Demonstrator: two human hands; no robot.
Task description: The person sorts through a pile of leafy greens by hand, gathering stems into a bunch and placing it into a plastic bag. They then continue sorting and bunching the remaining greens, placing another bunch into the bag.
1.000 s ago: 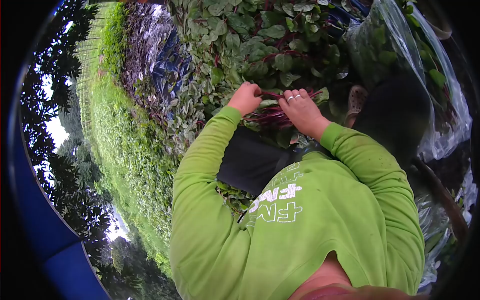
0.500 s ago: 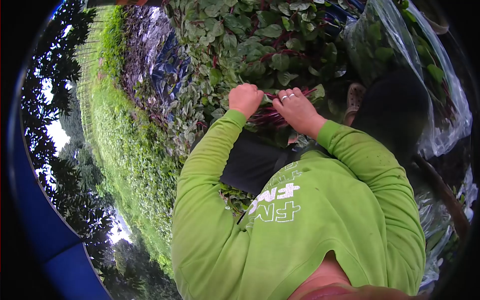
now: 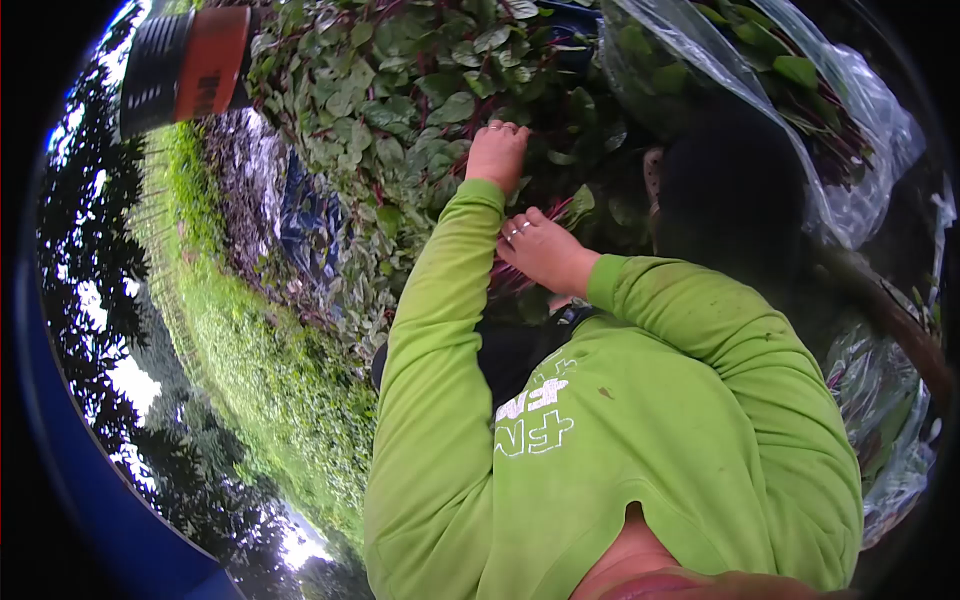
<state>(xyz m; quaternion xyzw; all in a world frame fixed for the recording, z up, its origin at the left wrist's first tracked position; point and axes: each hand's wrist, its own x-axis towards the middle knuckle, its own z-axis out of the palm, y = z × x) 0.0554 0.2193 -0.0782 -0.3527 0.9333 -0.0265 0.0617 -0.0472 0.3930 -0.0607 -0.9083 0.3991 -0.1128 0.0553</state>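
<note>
My left hand [image 3: 497,150] reaches out into a bed of green leaves with red stems [image 3: 400,90], its fingers curled down around a stem among the leaves. My right hand [image 3: 540,250], with rings on two fingers, stays closer to my body and grips a bunch of red-stemmed greens [image 3: 508,280]; the red stems stick out below and beside the hand. Both arms are in bright green sleeves. The two hands are about a hand's length apart.
A clear plastic bag [image 3: 850,130] stuffed with cut greens lies at the upper right beside my dark trouser knee [image 3: 730,190]. An orange and black cylinder [image 3: 190,65] shows at the upper left. Dark plastic sheeting [image 3: 310,215] and grass run along the left.
My left hand has left the bunch and stretched farther out into the plants. My right hand has drawn back toward my body with the red stems. The view has swung and tilted.
</note>
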